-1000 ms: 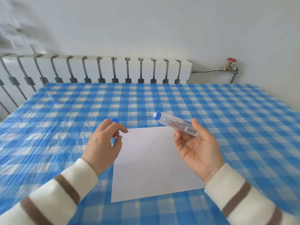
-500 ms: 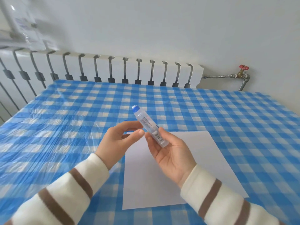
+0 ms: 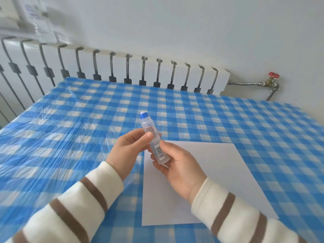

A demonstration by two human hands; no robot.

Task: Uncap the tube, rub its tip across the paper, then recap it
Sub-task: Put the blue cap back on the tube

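Two hands meet over the near middle of the worktop [image 3: 228,120], both closed on the tube [image 3: 152,139]: the right hand [image 3: 177,165] grips its lower end, the left hand [image 3: 128,151] pinches its middle. The tube tilts up, its blue tip [image 3: 144,115] toward the far edge. The paper [image 3: 219,172] lies flat beneath, reaching toward the near edge, right of centre.

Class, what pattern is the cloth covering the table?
Blue-and-white checks on the plastic-covered tablecloth, clearest in the head view.
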